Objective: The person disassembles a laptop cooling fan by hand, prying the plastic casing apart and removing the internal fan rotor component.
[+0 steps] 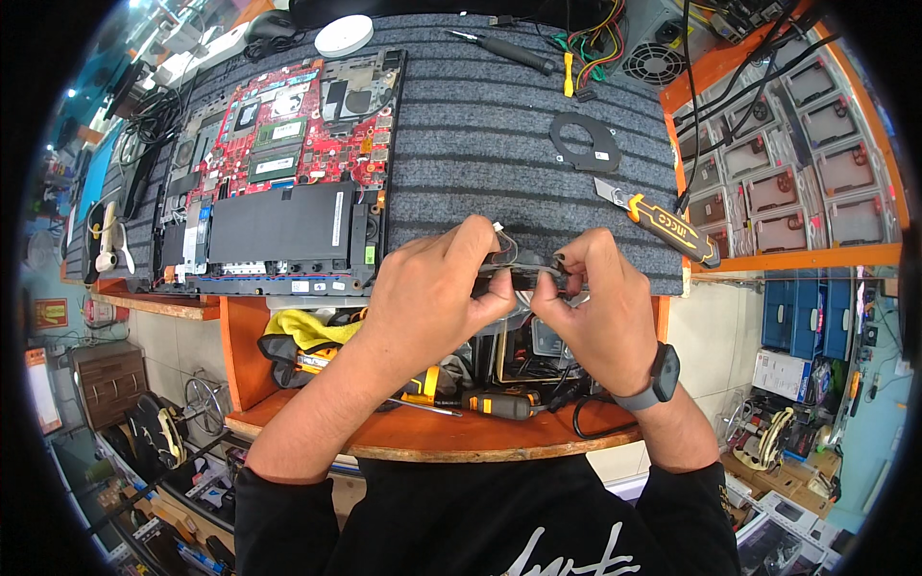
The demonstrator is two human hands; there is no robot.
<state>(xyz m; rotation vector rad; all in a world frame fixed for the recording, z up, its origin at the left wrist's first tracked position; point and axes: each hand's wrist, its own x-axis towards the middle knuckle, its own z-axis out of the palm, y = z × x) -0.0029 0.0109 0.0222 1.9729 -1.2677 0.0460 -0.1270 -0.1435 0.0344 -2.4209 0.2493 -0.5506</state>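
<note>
Head view, looking down over your two hands at the table (pixel 173 305).

Item: small dark part (pixel 526 259), one, with thin wires and a white plug (pixel 497 228) at its left end. Location: raised between your hands, at the near edge of the table. Much of it is hidden by your fingers; its exact kind you cannot tell from here.

Item: your left hand (pixel 437 274). Grip: thumb and fingers pinched on the left end of the part.

Item: your right hand (pixel 600 293), dark watch (pixel 661 374) at the wrist. Grip: thumb and fingers pinched on the right end.

Item: striped grey mat (pixel 461 144), covering the table top.

Item: uncovered laptop base (pixel 359 216), on the mat to your left, beyond your left hand; red circuit board (pixel 327 144) at its far part, flat black battery (pixel 279 223) at its near part.

Item: flat black plate (pixel 607 158) with a round hole, beyond your right hand.

Item: yellow-and-black utility knife (pixel 672 226), lying aslant near your right hand, blade exposed.

Item: dark-handled tool (pixel 514 53), at the far side of the mat.

Item: white disc (pixel 344 36), just beyond the laptop base.

Item: yellow cloth (pixel 307 329), in the orange compartment below your left hand.
</note>
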